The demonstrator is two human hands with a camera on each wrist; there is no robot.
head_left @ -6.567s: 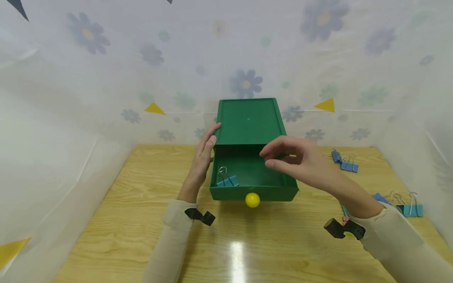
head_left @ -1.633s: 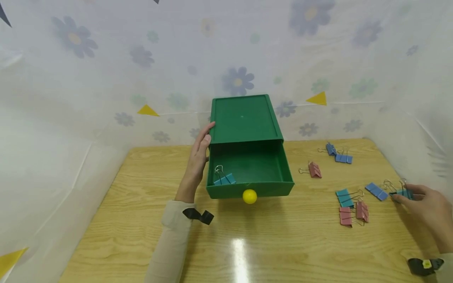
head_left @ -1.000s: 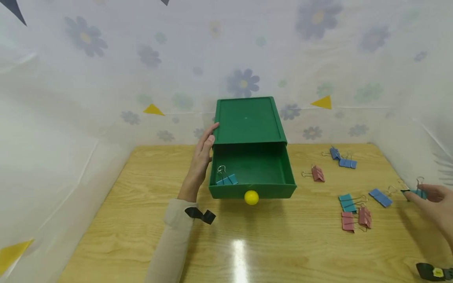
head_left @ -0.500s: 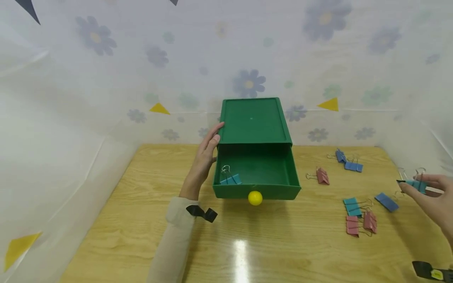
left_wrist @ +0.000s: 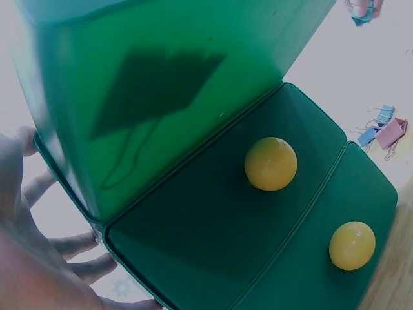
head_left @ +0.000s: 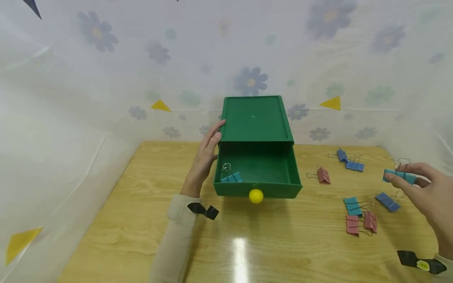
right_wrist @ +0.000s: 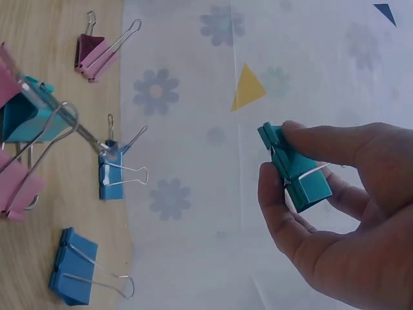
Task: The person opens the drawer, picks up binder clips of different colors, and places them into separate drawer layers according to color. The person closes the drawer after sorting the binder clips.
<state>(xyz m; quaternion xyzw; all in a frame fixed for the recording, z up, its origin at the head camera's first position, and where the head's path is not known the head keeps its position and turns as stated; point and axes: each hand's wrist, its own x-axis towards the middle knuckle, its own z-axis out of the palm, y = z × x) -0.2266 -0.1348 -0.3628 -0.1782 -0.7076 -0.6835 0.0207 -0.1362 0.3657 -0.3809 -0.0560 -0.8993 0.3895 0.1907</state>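
Note:
My right hand [head_left: 429, 192] pinches a teal binder clip [head_left: 400, 176] between thumb and fingers, raised over the table's right side. The same binder clip [right_wrist: 297, 169] shows up close in the right wrist view. Against the left side of a green drawer unit [head_left: 256, 118] rests my left hand [head_left: 205, 161], its fingers fairly straight. The unit's top drawer [head_left: 262, 190] is pulled out, with a yellow knob on its front. Inside its front left corner sits another teal binder clip [head_left: 231, 177]. Two lower drawer fronts with yellow knobs [left_wrist: 271, 164] appear in the left wrist view.
Right of the unit lie loose binder clips: a red one [head_left: 323, 175], a blue pair [head_left: 354, 166] at the back, a teal one [head_left: 353, 206] beside two red ones [head_left: 352, 225], and a blue one [head_left: 387, 202]. A flowered curtain [head_left: 191, 59] hangs behind the table.
My right hand has gone from over the drawer to the table's right side, picked up the teal binder clip there, raised it and moved slightly left. My left hand keeps its place.

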